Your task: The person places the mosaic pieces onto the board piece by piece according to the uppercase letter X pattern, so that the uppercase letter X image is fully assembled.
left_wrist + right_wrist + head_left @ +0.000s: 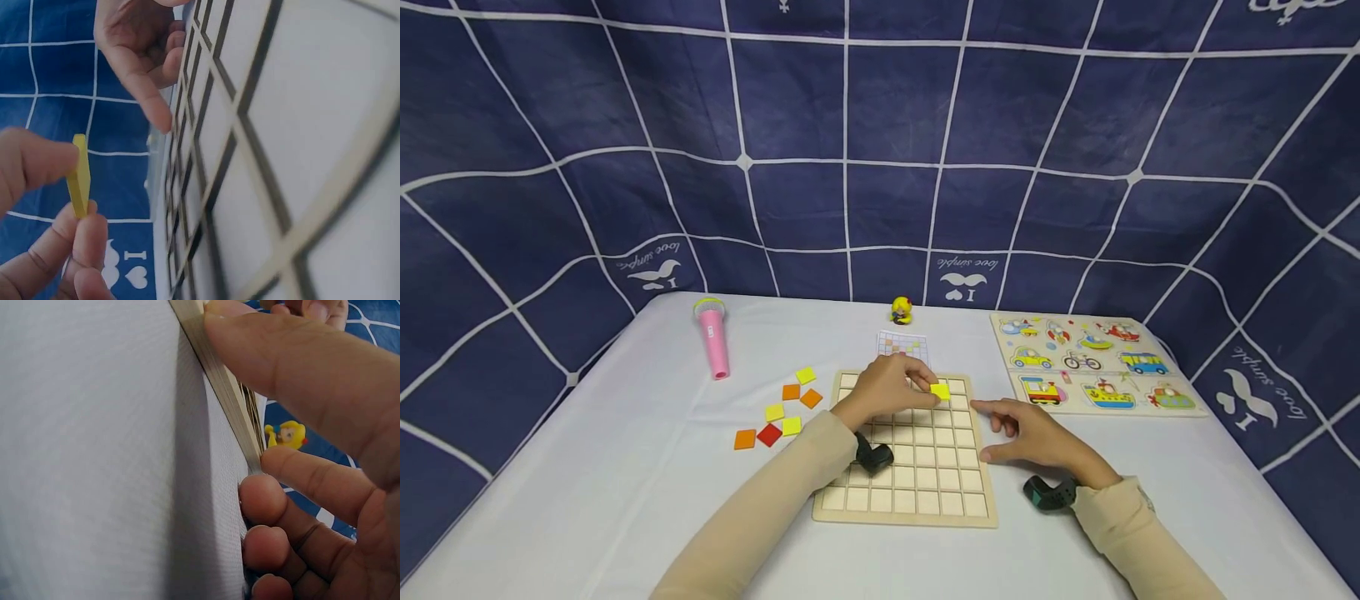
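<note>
My left hand [891, 387] pinches a square yellow tile [940, 391] between thumb and fingertips, above the upper right of a wooden grid board [917, 521]. In the left wrist view the tile [80, 178] stands on edge, raised off the board's cells. At the board's right side is my right hand [1030, 433], its forefinger and thumb touching the edge. The right wrist view shows that thumb [269, 350] at the board's rim [222, 387], with the other fingers loosely bent beside it. The left forearm covers part of the board's left side.
Several loose yellow, orange and red tiles [769, 434] lie left of the board. Behind it are a printed pattern card [902, 342] and a yellow-haired figurine [901, 311]. A pink toy microphone [713, 340] lies at the far left, a vehicle puzzle board [1078, 367] at the right.
</note>
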A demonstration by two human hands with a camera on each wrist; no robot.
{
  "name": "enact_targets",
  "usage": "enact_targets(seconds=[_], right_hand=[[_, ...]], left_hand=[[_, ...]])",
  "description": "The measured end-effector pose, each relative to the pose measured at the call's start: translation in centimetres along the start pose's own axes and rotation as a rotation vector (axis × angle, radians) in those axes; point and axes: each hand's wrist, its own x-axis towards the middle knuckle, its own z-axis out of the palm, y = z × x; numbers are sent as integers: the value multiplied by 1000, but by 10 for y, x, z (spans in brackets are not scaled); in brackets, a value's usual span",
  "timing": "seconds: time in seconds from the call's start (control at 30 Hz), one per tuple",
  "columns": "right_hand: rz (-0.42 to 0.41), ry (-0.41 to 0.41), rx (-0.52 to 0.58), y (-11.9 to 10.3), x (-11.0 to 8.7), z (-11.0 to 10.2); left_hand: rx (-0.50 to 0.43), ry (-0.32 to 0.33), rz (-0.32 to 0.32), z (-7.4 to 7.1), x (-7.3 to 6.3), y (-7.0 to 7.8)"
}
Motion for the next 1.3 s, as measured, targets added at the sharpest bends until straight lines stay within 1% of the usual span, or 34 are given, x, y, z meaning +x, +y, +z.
enact_targets(seconds=[0.13,0.33,0.5,0.67,0.83,1.3], right_hand=[[0,0,0,0,0,0],[0,-2,4,3,1,0],[0,-3,6,3,1,0],[-8,-4,5,3,1,0],[-8,-4,5,2,1,0],[1,-1,20,-1,0,0]], left_hand=[[37,18,-49,7,5,1],[65,23,-84,14,12,1],[121,8,-85,18,17,-1],[208,-8,-82,20,18,-1],[262,-4,-86,20,19,-1],[280,-12,-72,18,17,0]])
